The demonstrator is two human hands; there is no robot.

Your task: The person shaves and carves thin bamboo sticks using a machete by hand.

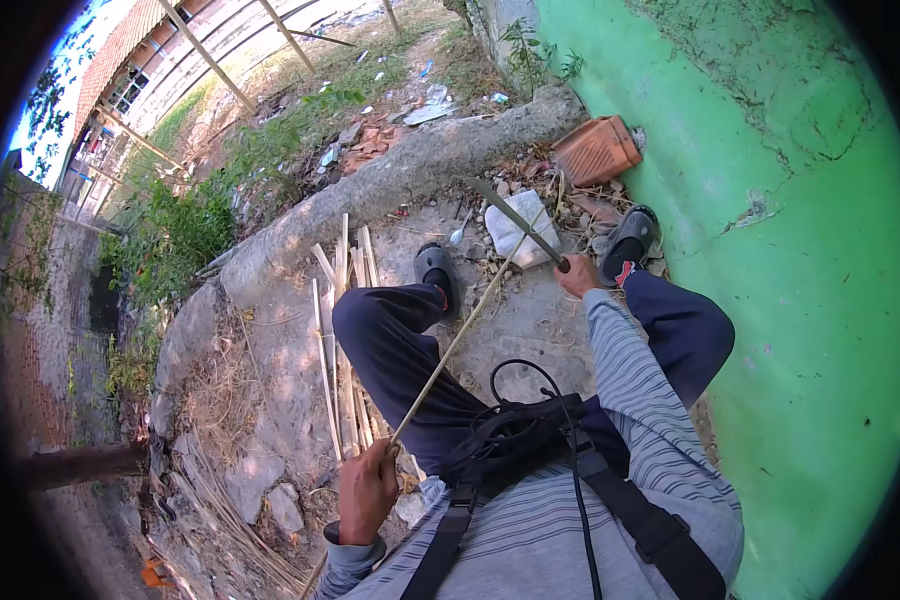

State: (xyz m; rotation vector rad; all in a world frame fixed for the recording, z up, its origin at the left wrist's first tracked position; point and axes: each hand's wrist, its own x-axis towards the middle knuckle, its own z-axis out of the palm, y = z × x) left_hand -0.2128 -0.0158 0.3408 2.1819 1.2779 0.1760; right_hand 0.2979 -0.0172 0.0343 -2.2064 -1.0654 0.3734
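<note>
My right hand (576, 277) is closed around the handle of a machete (513, 216), its long blade pointing up and to the left. Beneath the blade lies a whitish block (501, 236) on the ground between my feet. A thin bamboo strip (451, 352) runs slantwise from my left hand (368, 492) up to the block, where it meets or crosses the blade; exact contact is hard to tell. The fingers of my left hand are wrapped around the strip, and its lower end passes behind my wrist. More split bamboo strips (329, 375) lie beside my left leg.
A green wall (800, 330) stands close on my right. An orange clay block (597, 151) sits at its foot, near rubble. A low concrete kerb (390, 165) curves ahead and left. Thin strips or dry stalks (225, 525) lie at lower left.
</note>
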